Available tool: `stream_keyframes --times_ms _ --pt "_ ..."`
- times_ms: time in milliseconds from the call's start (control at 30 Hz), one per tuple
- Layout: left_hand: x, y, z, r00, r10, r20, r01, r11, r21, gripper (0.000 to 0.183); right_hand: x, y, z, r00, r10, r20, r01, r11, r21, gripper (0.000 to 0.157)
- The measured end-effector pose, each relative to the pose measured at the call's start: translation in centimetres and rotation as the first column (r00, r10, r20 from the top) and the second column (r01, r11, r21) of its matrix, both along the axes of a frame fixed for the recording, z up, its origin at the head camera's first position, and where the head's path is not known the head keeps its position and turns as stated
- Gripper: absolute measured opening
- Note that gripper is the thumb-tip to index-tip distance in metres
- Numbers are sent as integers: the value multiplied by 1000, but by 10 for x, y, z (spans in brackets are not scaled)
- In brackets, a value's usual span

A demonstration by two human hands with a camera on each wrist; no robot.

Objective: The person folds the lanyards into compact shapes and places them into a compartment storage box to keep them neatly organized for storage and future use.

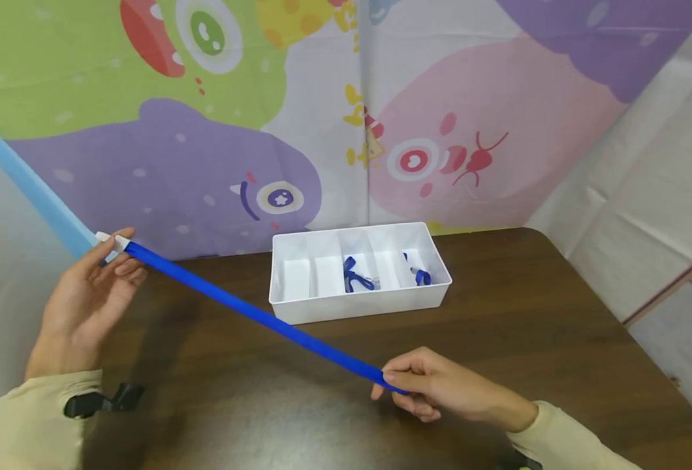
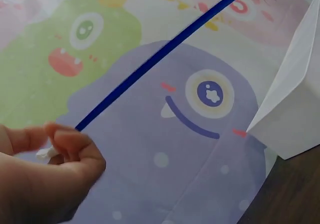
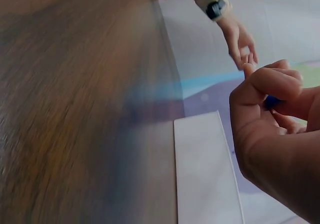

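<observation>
A long flat blue strap [image 1: 252, 314] is stretched slantwise above the table, higher at the left. My left hand [image 1: 90, 300] pinches its upper end, where a white piece [image 1: 121, 243] is fixed. At the lower right end, my right hand [image 1: 440, 390] grips the strap between thumb and fingers. In the left wrist view the strap [image 2: 155, 61] runs up and away from the curled fingers. Most of the strap is hidden behind my fingers in the right wrist view, with only a bit of blue [image 3: 271, 102] showing.
Behind the strap, a white divided box [image 1: 360, 308] stands on the dark wooden table [image 1: 516, 313]. One compartment contains a looped blue strap [image 1: 350, 279] with a clear part; the right one contains another blue piece [image 1: 422, 277]. A cartoon-printed cloth [image 1: 222, 176] hangs behind.
</observation>
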State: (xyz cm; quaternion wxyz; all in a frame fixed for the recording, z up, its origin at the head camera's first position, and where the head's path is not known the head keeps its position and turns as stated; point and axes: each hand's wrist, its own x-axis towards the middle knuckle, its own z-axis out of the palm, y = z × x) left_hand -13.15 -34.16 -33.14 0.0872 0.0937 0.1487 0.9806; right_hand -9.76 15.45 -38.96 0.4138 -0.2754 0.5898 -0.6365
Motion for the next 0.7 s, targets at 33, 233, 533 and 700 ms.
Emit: stream_keyframes --times_ms 33,233,533,700 --pt "1 0 0 1000 -7 -13 8 1000 10 36 -1 2 0 1000 -1 4 1 1000 3 35" --pt "12 -1 -1 994 -49 -94 61 991 121 54 -4 9 -1 1000 -7 -2 7 1000 -5 34" --pt "15 15 9 976 -88 -201 93 996 13 47 -4 22 -3 999 -29 -17 29 999 -43 29" --pt "24 35 16 944 -24 -329 -71 959 -274 43 -3 23 5 995 -68 -71 68 998 -8 23"
